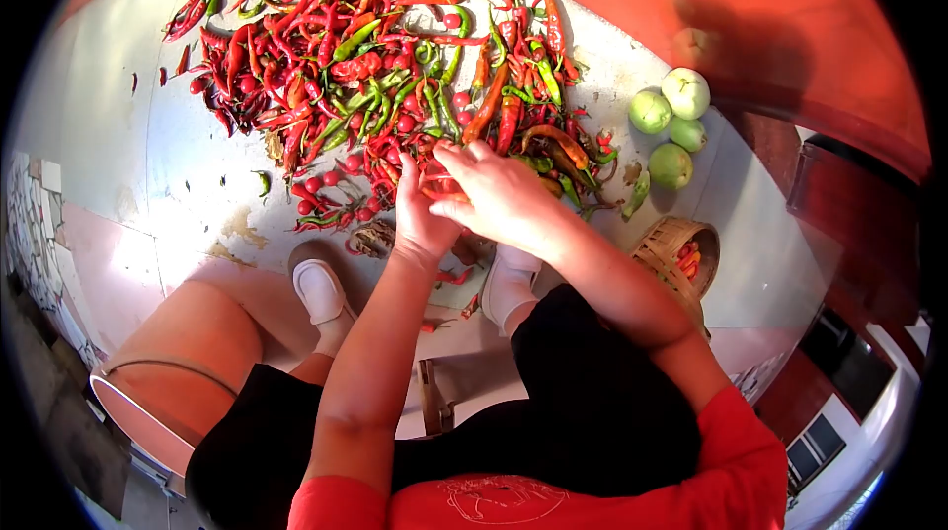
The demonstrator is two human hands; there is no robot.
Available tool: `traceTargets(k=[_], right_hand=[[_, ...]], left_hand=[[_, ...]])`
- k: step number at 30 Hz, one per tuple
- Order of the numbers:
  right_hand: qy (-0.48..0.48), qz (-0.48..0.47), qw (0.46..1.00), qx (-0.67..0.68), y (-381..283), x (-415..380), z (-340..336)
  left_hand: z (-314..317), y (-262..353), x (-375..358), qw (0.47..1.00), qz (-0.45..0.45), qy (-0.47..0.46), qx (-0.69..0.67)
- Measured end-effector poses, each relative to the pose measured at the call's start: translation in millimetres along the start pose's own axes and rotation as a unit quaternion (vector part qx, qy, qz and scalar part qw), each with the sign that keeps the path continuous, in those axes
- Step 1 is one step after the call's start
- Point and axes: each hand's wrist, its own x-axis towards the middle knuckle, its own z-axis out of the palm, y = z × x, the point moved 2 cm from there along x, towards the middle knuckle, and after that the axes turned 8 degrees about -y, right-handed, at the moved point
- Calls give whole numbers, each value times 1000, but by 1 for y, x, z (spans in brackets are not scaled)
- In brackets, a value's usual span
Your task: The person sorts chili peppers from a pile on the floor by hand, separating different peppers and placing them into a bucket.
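Observation:
My left hand (423, 216) is palm up at the near edge of the pile, its thumb raised and its fingers curled around red chili peppers (434, 176). My right hand (499, 196) reaches across from the right and meets it, thumb and fingers closed at the same red chilies. Part of what they hold is hidden by the right fingers. Just beyond both hands spreads a large heap of chili peppers (296, 66), mostly red, with green chilies (375, 100) and small round red peppers (406, 123) mixed in.
Pale green round vegetables (671, 166) sit at the right. A woven basket (664, 251) holding some red and orange peppers lies tilted below them. An orange bucket (183, 372) stands at lower left. Loose chilies (454, 277) lie between my shoes (318, 291).

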Motion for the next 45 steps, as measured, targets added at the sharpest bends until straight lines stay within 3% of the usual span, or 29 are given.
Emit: traceTargets(k=[1,4,5,11,12,14,16,17,18,19,20,21,23,27,28,31,33,35,37,39,41,45], right_hand=[[-9,13,1000,-6,-5,2,-15],[97,72,993,6,46,45,-28],[103,62,982,-145,91,81,-25],[58,70,978,-189,114,106,-13],[69,57,986,-144,119,104,-14],[155,-2,988,-3,128,101,-19],[260,-29,959,109,126,94,-26],[236,-12,962,134,129,88,-29],[172,20,926,335,121,76,-37],[99,53,846,522,108,62,-41],[80,64,775,624,101,54,-38],[30,48,741,669,93,46,-38],[-24,42,755,654,85,37,-35],[-53,17,896,440,35,33,-29],[-104,43,921,374,21,32,-31],[-149,-1,929,339,15,39,-36],[-11,-2,945,328,47,71,-36],[119,45,970,206,80,111,-36],[158,44,987,-9,105,144,-26],[73,154,983,-73,97,158,-22],[150,160,967,-129,101,167,-8],[94,139,969,-182,97,148,-23]], left_hand=[[-3,2,-2,1000,-18,18,6],[7,8,-10,994,-48,-97,17],[6,11,-16,999,-27,-2,26],[13,24,-33,996,-59,-56,30],[16,24,-35,992,-79,-95,29],[16,25,-38,994,-75,-73,44],[12,27,-39,992,-86,-82,52],[8,26,-37,992,-84,-84,49],[4,26,-33,994,-57,-72,66],[1,27,-30,994,-31,-58,83],[6,29,-27,990,-33,-99,92],[15,29,-24,991,-12,-84,104],[20,31,-18,988,-10,-85,127],[35,33,-8,986,-16,-64,156],[36,33,-7,987,-10,-66,148],[30,37,-5,982,-18,-140,123],[25,41,-12,985,5,-111,135],[24,46,-18,984,-1,-103,143],[26,52,-25,986,-20,-107,127],[26,58,-29,985,-17,-108,130],[34,63,-32,985,-15,-116,128],[37,69,-36,983,9,-100,152]])
